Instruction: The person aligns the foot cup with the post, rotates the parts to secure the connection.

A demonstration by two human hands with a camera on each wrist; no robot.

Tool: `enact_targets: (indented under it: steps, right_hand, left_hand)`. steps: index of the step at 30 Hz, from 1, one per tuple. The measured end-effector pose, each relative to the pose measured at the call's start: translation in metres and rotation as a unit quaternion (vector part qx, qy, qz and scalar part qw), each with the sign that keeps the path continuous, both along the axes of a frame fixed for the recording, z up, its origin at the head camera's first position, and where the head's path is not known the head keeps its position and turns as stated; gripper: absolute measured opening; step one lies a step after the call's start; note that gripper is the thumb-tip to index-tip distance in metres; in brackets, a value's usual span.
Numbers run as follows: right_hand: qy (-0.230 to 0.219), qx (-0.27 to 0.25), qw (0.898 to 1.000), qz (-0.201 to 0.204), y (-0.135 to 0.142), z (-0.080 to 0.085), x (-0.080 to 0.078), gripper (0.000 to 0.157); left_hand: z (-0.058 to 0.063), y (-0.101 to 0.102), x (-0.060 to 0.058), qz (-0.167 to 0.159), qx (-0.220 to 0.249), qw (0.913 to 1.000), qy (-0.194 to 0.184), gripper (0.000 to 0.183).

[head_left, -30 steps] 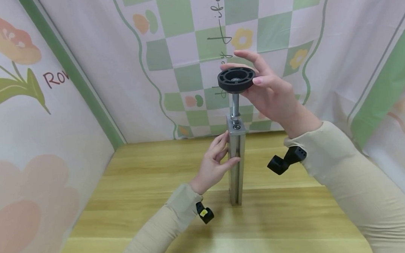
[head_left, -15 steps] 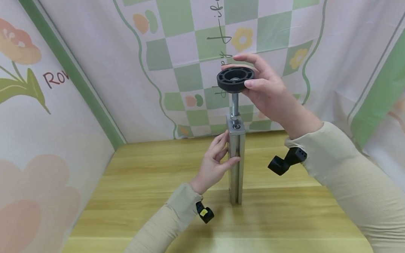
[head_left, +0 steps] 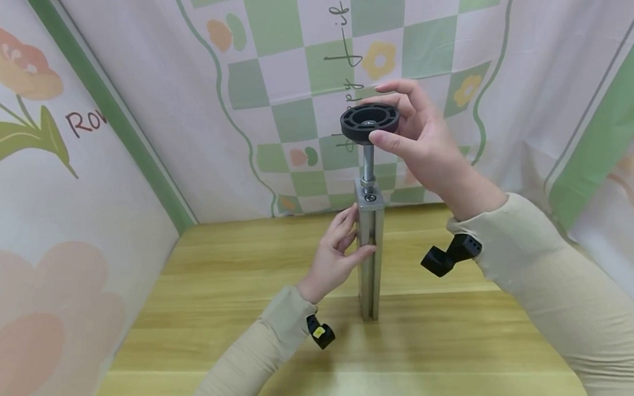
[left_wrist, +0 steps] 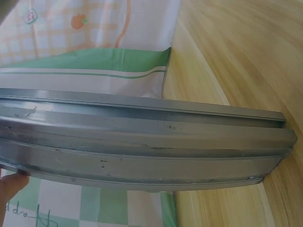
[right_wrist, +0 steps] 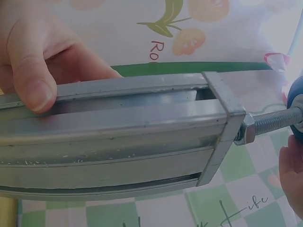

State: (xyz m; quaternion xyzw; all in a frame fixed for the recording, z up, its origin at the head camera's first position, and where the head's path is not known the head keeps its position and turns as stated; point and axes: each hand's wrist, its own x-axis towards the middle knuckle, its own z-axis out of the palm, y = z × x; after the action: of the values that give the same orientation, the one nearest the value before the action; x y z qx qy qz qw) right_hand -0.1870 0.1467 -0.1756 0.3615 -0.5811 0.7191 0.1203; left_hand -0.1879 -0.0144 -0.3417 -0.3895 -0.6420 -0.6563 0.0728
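Note:
A grey aluminium profile stands upright on the table, its grooved sides filling much of the left wrist view. My left hand grips its upper part, the thumb across the near face and the fingers behind. From the end plate on top rises a threaded rod with a hex nut close to the plate. The rod carries a round black levelling foot, flat side up. My right hand holds this foot by the rim, thumb in front and fingers behind it.
The wooden table runs back to a checkered curtain. A floral curtain closes the left side, another the right. A black camera mount sits on my right wrist, a smaller one on my left.
My right thumb has slid left along the front of the levelling foot's rim, while the fingers behind have drawn back to the right. The left hand and the profile keep their place.

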Motion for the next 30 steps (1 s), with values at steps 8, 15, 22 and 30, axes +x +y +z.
enact_targets:
  steps: [8, 15, 22, 30]
  right_hand:
    - [-0.004, 0.004, 0.999, -0.050, -0.002, 0.002, 0.004, 0.049]
    - [-0.005, 0.006, 0.997, -0.078, -0.005, 0.002, 0.007, 0.050]
    - [0.016, 0.013, 0.991, -0.134, -0.010, 0.003, 0.009, 0.054]
    - [0.045, 0.069, 0.963, -0.257, -0.017, 0.004, 0.014, 0.054]
  left_hand:
    - [0.001, 0.000, 0.001, -0.008, 0.007, 0.9999, -0.004, 0.074]
    - [0.002, 0.000, 0.001, -0.016, 0.010, 0.9998, -0.008, 0.074]
    - [0.001, 0.000, 0.000, -0.019, 0.012, 0.9997, -0.005, 0.074]
    - [0.001, 0.000, 0.000, -0.018, 0.007, 0.9998, -0.002, 0.075]
